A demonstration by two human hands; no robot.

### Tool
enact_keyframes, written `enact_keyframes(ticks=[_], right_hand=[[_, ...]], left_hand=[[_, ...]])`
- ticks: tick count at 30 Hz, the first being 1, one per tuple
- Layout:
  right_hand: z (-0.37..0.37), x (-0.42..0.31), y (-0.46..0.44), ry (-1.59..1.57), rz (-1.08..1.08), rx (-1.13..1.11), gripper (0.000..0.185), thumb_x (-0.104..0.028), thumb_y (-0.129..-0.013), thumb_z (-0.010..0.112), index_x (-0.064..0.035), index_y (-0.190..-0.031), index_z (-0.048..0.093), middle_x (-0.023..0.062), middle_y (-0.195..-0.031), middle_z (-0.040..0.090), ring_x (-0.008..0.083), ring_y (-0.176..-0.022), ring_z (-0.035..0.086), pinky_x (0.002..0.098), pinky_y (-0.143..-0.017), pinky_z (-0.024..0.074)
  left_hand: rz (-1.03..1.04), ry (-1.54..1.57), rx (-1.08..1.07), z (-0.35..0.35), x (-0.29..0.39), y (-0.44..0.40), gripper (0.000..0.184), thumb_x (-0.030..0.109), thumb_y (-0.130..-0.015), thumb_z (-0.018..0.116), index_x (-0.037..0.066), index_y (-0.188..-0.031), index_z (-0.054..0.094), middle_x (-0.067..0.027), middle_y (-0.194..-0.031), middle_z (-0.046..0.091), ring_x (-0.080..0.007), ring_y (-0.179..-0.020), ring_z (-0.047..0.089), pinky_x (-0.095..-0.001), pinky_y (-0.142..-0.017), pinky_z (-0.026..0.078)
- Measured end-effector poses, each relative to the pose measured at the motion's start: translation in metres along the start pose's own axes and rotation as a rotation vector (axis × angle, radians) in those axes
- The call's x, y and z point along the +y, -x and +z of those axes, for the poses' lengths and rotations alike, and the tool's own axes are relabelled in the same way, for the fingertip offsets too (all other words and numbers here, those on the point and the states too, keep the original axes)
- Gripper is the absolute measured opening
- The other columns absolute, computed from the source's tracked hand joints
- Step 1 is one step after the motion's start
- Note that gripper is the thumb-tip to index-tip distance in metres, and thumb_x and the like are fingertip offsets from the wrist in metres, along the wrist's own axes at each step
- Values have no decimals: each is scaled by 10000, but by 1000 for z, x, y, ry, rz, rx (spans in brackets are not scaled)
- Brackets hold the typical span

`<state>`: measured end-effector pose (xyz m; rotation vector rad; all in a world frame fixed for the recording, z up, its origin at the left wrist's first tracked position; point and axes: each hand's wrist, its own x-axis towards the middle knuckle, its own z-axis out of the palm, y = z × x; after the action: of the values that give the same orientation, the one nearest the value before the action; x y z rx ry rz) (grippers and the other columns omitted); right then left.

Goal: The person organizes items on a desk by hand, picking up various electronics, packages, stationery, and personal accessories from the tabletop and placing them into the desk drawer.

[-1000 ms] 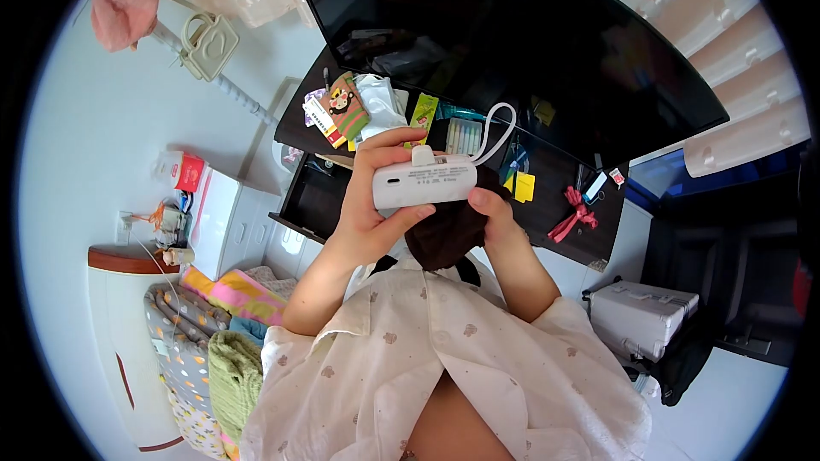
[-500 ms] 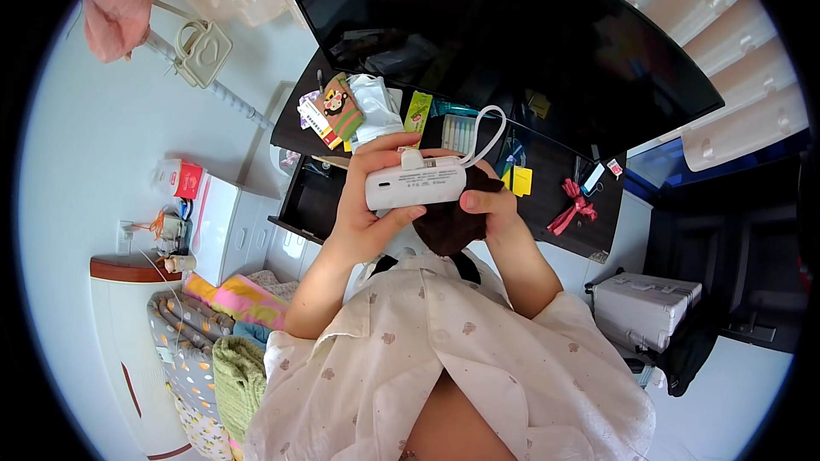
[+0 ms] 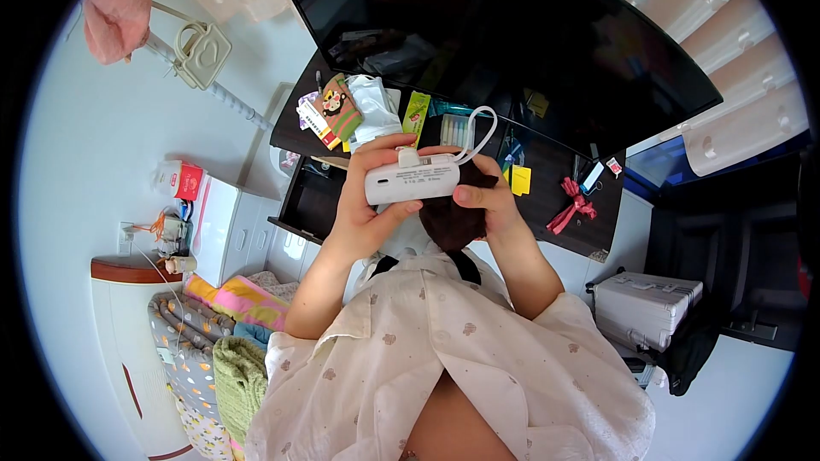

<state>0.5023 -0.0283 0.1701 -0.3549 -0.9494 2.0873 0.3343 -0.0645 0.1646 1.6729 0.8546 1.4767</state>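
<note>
A white power bank with small printed text and a port on its left end is held level in front of my chest. My left hand is closed around its left part, thumb below and fingers behind. From its top right rises a white cable loop; a small white plug piece sits on the upper edge. My right hand grips a dark brown cloth, which hangs under the power bank, and its thumb touches the right end of the power bank.
Beyond the hands stands a dark desk with a large black monitor. On it lie a knitted pouch, a yellow sticky pad and a red ribbon. An open drawer juts out at left; a silver case stands at right.
The power bank's right end and its cable loop have shifted slightly left and its tilt has changed a little. Both hands keep their hold; the brown cloth has moved slightly.
</note>
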Motion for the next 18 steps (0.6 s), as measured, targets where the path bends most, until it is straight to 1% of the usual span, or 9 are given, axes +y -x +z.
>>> enact_keyframes(ticks=[3, 5, 13, 15, 17, 18], right_hand=[[4, -5, 1, 56, -8, 3, 490, -149, -630, 667, 21, -1057, 498, 84, -952, 561, 144, -873, 527, 229, -778, 388], [5, -6, 1, 102, -16, 45, 475, -170, -632, 669, 20, -1038, 512, 76, -915, 570, 131, -842, 530, 217, -751, 391], [-1, -6, 1, 171, -74, 80, 410, -144, -660, 665, 12, -1013, 526, 60, -853, 578, 106, -757, 524, 202, -680, 397], [-3, -5, 1, 177, -84, 87, 395, -133, -667, 664, 9, -1009, 527, 58, -845, 577, 102, -749, 522, 202, -673, 399], [-4, -3, 0, 201, -82, 162, 431, -117, -622, 669, 24, -1002, 523, 107, -947, 572, 178, -860, 552, 270, -785, 424], [-3, -3, 0, 201, -83, 162, 431, -117, -622, 669, 24, -1002, 523, 107, -947, 572, 178, -860, 552, 270, -785, 424]], left_hand=[[-12, 5, -1, 1, -1, 0, 486, 11, -663, 634, 61, -1063, 361, -175, -1167, 387, -263, -1086, 395, -343, -888, 325], [-18, 18, 3, 1, -2, 1, 486, 6, -665, 630, 61, -1064, 360, -175, -1166, 388, -262, -1087, 394, -343, -886, 328], [-37, 42, 4, 3, -5, 0, 486, -28, -666, 608, 59, -1069, 351, -177, -1168, 386, -256, -1080, 400, -339, -880, 342], [-56, 49, 20, 4, -7, 0, 484, -39, -659, 606, 54, -1064, 357, -162, -1155, 395, -238, -1065, 409, -332, -875, 346], [-88, 23, 37, 4, -8, 1, 486, -41, -657, 607, 51, -1066, 362, -150, -1136, 406, -222, -1047, 415, -323, -865, 350], [-121, -3, 56, 4, -8, 2, 487, -43, -656, 608, 48, -1069, 366, -137, -1117, 417, -206, -1030, 422, -315, -856, 355]])
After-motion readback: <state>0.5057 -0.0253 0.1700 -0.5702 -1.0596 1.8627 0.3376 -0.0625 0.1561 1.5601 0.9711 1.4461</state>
